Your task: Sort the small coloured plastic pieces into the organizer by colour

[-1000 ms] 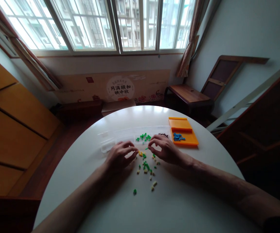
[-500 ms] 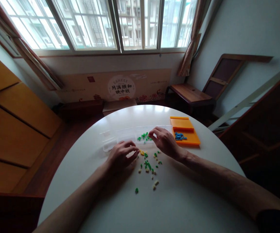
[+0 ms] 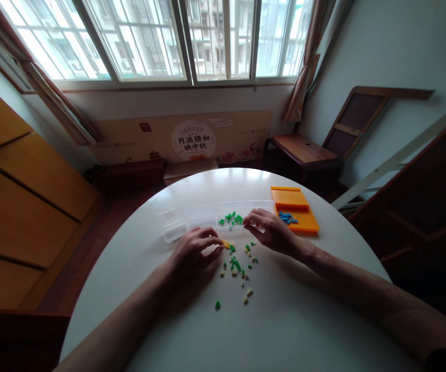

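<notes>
My left hand (image 3: pixel 197 248) rests on the white table, thumb and index fingertips drawn close together beside a yellow toy brick (image 3: pixel 226 244). Anything between those tips is too small to make out. Over the right end of a clear plastic compartment tray (image 3: pixel 202 222) hovers my right hand (image 3: pixel 271 231), its fingers curled and slightly apart, with nothing visible in them. Green toy bricks (image 3: pixel 231 219) lie in the tray compartment beside its fingertips. Loose green bricks (image 3: pixel 236 265) and cream bricks (image 3: pixel 249 292) are scattered on the tabletop between and below my hands.
An orange tray (image 3: pixel 308 226) with blue pieces (image 3: pixel 287 217) stands right of the clear tray. One green brick (image 3: pixel 218 305) lies apart, nearer to me. The round white table (image 3: pixel 285 320) has a wooden chair (image 3: pixel 304 150) beyond its far right edge.
My right hand has drawn back slightly to the right and toward me, away from the green bricks in the tray, and its fingers have loosened. My left hand has barely shifted.
</notes>
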A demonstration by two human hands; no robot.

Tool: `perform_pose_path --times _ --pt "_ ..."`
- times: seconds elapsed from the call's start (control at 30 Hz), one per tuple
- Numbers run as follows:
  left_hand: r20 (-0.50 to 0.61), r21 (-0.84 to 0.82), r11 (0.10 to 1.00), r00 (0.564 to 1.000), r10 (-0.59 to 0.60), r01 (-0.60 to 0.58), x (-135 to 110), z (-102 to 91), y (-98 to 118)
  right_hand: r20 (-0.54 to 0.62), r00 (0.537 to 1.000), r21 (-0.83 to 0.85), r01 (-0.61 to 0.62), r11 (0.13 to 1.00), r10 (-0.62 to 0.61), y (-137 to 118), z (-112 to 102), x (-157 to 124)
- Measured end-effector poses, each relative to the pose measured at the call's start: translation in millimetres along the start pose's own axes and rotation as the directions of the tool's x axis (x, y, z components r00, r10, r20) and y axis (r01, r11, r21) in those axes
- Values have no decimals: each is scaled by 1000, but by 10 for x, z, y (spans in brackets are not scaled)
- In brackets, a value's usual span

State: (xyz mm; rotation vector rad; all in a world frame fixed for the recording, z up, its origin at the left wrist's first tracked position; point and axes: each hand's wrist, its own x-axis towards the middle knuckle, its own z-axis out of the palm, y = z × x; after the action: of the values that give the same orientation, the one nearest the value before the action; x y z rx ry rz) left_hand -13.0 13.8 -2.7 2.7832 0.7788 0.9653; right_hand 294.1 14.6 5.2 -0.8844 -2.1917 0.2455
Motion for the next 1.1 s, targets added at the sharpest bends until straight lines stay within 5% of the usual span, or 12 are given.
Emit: perform_pose_path --times 0.17,0.37,0.5,0.63,0.87,1.1 --pt "20 -24 1000 1000 -3 4 28 -16 51 189 973 -10 135 991 -131 -46 -180 -230" --pt "43 -29 1000 999 -11 13 12 1 29 205 978 -6 36 999 -34 -167 -192 -289" --pt "46 -21 1000 999 -10 11 5 -4 26 234 969 -29 92 995 -83 -121 -150 -228" --pt "55 -27 1000 998 -9 11 6 -13 35 148 984 -94 113 989 -98 -60 -84 -55" --pt "60 -54 999 998 -2 5 7 -35 58 -22 996 -100 -83 991 82 -15 120 226" --pt "73 -28 1000 997 14 -12 -20 -1 0 189 979 -65 94 993 -80 -145 143 58"
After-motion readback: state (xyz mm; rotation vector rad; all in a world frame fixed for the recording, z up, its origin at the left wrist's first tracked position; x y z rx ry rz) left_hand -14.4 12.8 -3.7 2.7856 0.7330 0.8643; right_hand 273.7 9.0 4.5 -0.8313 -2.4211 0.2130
